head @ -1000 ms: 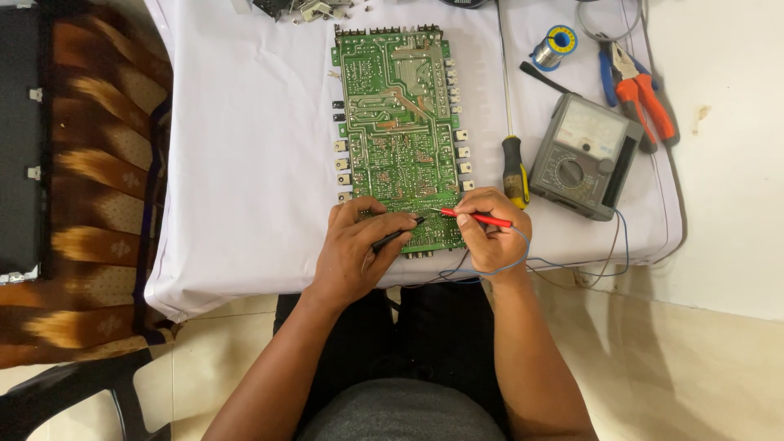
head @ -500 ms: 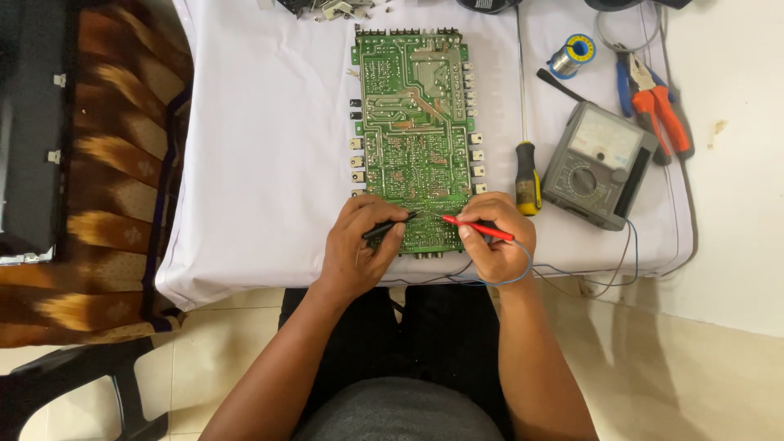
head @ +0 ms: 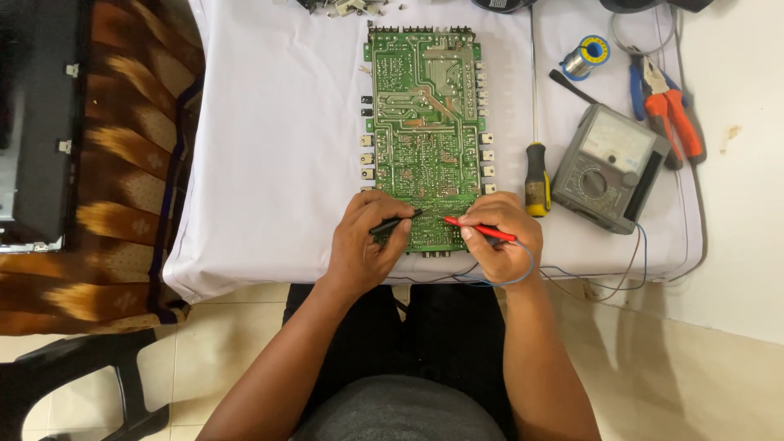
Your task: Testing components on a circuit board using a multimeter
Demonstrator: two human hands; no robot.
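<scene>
The long green printed circuit board [head: 425,139] lies solder side up in the middle of the white-clothed surface [head: 278,147]. At its near end, the left hand [head: 363,245] pinches a thin black probe [head: 398,222] in its fingers, and the right hand [head: 502,241] grips a red probe [head: 480,230]; both tips touch the board, close together. This looks like mid-measurement. Right of the board sits a grey analogue meter [head: 608,167]; its needle is too small to read.

Dark round objects [head: 653,4] and small metal parts [head: 339,6] are cut by the top edge; the green circuit board's [head: 425,122] solder points are too small to tell.
</scene>
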